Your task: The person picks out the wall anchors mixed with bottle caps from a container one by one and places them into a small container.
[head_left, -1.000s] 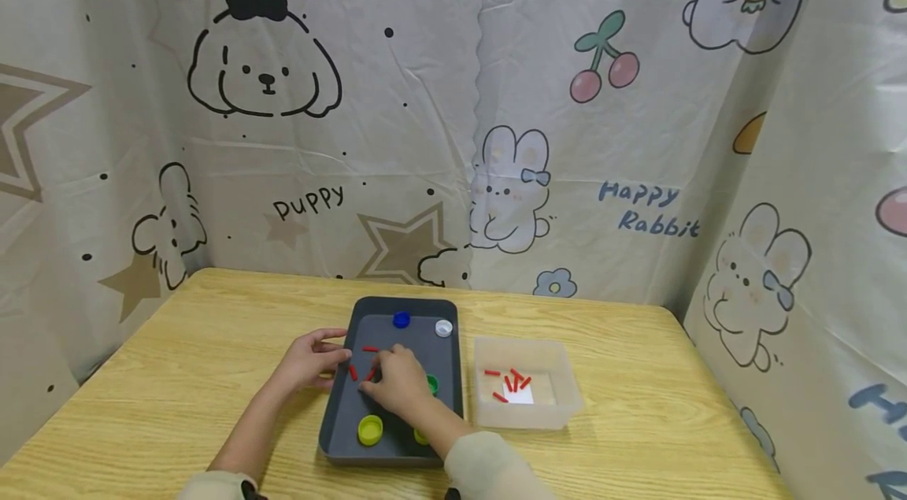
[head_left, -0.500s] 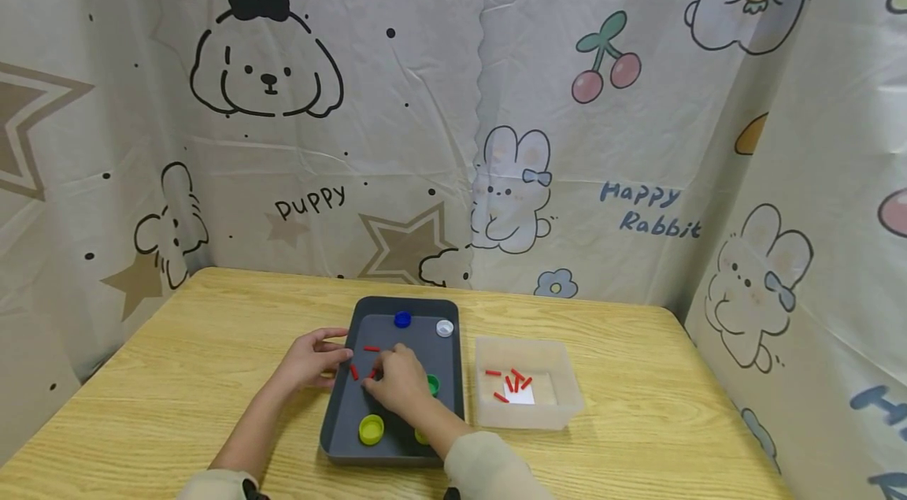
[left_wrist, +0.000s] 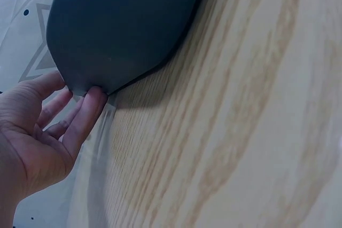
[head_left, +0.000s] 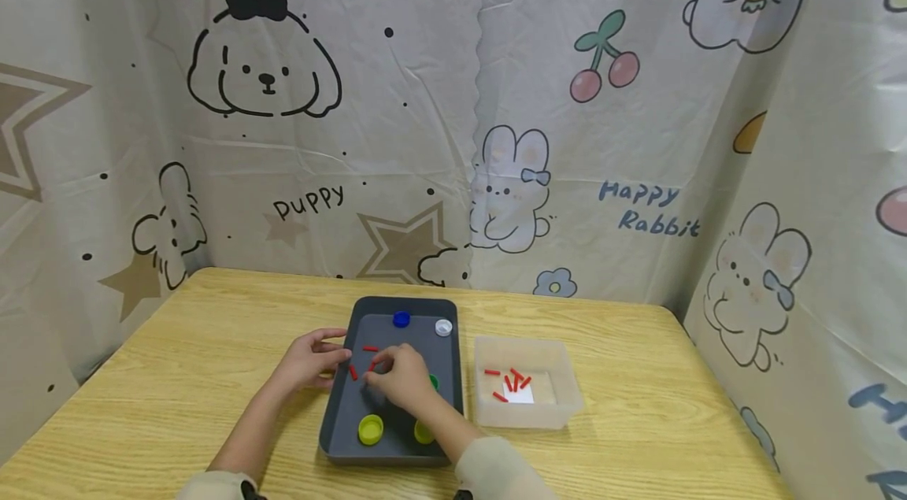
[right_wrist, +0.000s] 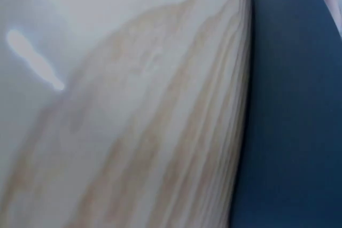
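A dark grey tray (head_left: 393,449) lies on the table, bearing several short red sticks and small round caps. My left hand (head_left: 312,361) rests at its left side; in the left wrist view fingertips touch the tray's outer wall. Over the tray's middle, my right hand (head_left: 402,380) has thumb and index fingertips around a small red stick (head_left: 372,366), partly hidden by the fingers. Beside it lie a sideways red stick (head_left: 371,348) and a slanted red stick (head_left: 353,372). The right wrist view shows only the tray's side and the table.
A blue cap (head_left: 401,319) and a white cap (head_left: 442,327) sit at the tray's far end. Two yellow caps (head_left: 370,430) are at the near end; a green cap (head_left: 433,381) is mostly hidden. A clear plastic box (head_left: 567,405) at the right holds several red sticks.
My right hand has shifted slightly away from me over the tray, and the red stick at its fingertips sits a little farther up. The right yellow cap shows more. My left hand stays put.
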`<state>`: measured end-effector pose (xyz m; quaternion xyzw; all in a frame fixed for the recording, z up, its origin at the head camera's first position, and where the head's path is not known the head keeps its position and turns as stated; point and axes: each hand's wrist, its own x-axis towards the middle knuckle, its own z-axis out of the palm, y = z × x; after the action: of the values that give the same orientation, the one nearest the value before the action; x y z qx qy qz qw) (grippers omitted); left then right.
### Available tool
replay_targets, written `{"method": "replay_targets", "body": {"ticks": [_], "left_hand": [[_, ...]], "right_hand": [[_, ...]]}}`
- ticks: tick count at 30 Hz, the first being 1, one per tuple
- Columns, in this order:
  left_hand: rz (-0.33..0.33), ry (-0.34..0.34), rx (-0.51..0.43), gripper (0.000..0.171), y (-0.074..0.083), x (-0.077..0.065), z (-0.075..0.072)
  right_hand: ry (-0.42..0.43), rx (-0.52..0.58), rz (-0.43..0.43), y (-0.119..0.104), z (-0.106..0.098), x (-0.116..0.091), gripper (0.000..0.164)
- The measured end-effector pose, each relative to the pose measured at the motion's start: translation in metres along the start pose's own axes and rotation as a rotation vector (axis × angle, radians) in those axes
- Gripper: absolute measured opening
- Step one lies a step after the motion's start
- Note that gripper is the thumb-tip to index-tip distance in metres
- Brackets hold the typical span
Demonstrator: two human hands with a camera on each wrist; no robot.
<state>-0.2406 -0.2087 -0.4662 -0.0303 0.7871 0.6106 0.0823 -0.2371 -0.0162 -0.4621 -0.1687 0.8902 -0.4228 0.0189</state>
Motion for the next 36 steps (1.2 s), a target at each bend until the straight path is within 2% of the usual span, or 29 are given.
{"method": "replay_targets", "body": {"ticks": [8, 17, 22, 36], "left_hand": [[0.0, -0.001, 0.01, 0.058, -0.001, -0.001, 0.0], [0.002, 0.014, 0.01, 0.056, -0.001, 0.001, 0.0], [0.011, -0.005, 0.002, 0.057, 0.001, 0.0, 0.002], [-0.004, 0.025, 0.019, 0.055, -0.001, 0.002, 0.002]], "right_hand": [[0.0, 0.098, -0.005, -0.001, -0.007, -0.006, 0.02], [0.028, 0.137, -0.011, 0.001, -0.014, -0.006, 0.023], [0.032, 0.183, -0.006, 0.003, -0.022, -0.012, 0.026], [0.068, 0.197, -0.04, 0.002, -0.045, -0.021, 0.027]]}}
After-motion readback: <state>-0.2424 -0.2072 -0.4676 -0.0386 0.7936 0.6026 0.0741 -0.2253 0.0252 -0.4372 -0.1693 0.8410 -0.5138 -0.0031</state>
